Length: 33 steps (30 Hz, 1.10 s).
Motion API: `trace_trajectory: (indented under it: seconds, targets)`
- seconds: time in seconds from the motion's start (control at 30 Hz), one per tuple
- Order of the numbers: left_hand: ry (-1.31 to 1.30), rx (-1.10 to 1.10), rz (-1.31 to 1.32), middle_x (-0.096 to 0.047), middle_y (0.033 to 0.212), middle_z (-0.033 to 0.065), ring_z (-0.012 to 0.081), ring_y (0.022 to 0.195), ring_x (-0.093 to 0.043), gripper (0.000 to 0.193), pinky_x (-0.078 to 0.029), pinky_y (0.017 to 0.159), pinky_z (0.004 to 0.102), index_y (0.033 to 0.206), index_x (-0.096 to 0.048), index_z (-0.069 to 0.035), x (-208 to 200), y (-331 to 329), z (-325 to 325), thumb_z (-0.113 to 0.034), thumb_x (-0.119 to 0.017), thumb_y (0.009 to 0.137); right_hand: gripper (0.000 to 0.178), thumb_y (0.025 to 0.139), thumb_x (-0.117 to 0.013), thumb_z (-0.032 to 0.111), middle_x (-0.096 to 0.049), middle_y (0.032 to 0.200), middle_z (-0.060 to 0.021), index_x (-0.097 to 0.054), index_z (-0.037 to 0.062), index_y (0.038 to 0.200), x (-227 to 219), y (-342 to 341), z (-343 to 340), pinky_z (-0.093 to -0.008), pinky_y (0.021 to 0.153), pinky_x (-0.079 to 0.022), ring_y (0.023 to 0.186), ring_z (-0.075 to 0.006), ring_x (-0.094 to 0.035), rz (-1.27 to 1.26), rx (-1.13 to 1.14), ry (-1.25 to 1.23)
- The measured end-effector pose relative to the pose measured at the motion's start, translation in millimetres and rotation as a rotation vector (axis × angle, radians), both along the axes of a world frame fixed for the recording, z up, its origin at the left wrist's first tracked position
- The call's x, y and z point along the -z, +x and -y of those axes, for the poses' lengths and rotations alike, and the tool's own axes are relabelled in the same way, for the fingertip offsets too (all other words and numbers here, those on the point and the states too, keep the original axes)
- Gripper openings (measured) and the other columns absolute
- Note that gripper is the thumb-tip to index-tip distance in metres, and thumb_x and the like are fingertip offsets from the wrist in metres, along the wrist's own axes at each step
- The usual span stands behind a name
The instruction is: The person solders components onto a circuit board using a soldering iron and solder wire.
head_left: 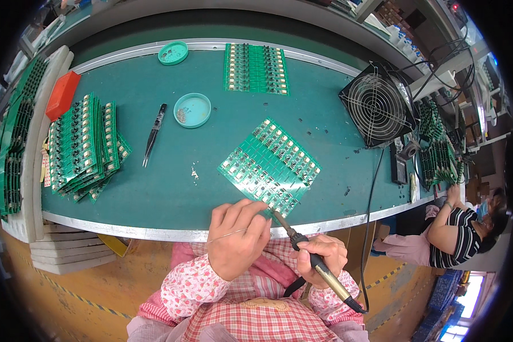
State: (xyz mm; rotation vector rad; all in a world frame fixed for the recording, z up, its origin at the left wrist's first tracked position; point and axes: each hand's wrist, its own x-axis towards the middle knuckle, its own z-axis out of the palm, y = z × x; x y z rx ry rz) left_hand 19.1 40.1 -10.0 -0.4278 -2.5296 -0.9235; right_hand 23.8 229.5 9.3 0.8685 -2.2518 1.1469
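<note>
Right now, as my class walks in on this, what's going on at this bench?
The person's right hand holds a soldering iron, its tip at the near corner of a green circuit board lying on the bench. The left hand is beside that corner, a thin wire crossing it. Tweezers and a stack of boards lie farther left; a fan stands to the right.

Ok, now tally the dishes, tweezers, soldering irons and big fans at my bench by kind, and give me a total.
Dishes: 2
Tweezers: 1
Soldering iron: 1
Big fan: 1
Total: 5
</note>
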Motion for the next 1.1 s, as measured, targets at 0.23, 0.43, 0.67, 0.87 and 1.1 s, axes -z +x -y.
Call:
trace_trajectory:
  seconds: [0.23,0.43,0.67,0.87,1.1]
  targets:
    - [0.024,0.013,0.012,-0.067,0.109,0.0054,0.0252,0.101,-0.064,0.015,-0.043,0.086,0.0424,0.083,-0.059,-0.005,0.8,1.2,1.6,-0.004,-0.073,0.078,0.020,0.078,-0.075,0.005,-0.055,0.057,-0.0013,-0.061,0.0036,0.093,-8.5,2.2,4.0,-0.0268,0.044,-0.042,0.046,-0.0152,-0.054,-0.052,-0.030,0.158]
    - [0.050,0.042,0.027,-0.067,0.110,0.0065,0.0264,0.102,-0.064,0.015,-0.045,0.086,0.0417,0.083,-0.058,-0.004,-0.7,1.2,4.6,-0.002,-0.072,0.078,0.031,0.073,-0.081,0.016,-0.048,0.060,0.0036,-0.067,0.0041,0.097,-7.3,6.8,3.1,-0.0239,0.045,-0.037,0.049,-0.0103,-0.051,-0.182,-0.062,0.357]
    - [0.122,0.058,0.042,-0.069,0.108,0.0085,0.0273,0.102,-0.066,0.015,-0.045,0.085,0.0411,0.080,-0.055,-0.006,-2.8,2.7,9.6,-0.003,-0.070,0.081,0.023,0.074,-0.077,0.007,-0.055,0.059,0.0005,-0.064,0.0038,0.093,-16.5,6.2,-3.4,-0.0253,0.045,-0.041,0.047,-0.0137,-0.054,0.003,-0.062,0.269]
    - [0.125,0.075,0.076,-0.069,0.107,0.0080,0.0270,0.101,-0.066,0.015,-0.044,0.085,0.0415,0.080,-0.055,-0.006,-7.9,2.0,9.6,-0.004,-0.070,0.080,0.013,0.087,-0.069,0.009,-0.066,0.059,-0.0031,-0.057,0.0031,0.091,-9.7,13.8,-8.5,-0.0277,0.050,-0.051,0.050,-0.0157,-0.065,0.264,0.149,-0.148]
    - [0.089,0.019,0.068,-0.065,0.109,0.0090,0.0290,0.098,-0.062,0.014,-0.042,0.082,0.0413,0.081,-0.055,-0.005,-7.7,-0.4,6.2,-0.002,-0.069,0.079,0.019,0.096,-0.061,0.017,-0.066,0.065,-0.0091,-0.053,0.0001,0.093,-8.6,10.1,-2.6,-0.0256,0.048,-0.051,0.050,-0.0133,-0.064,0.505,0.281,-0.447]
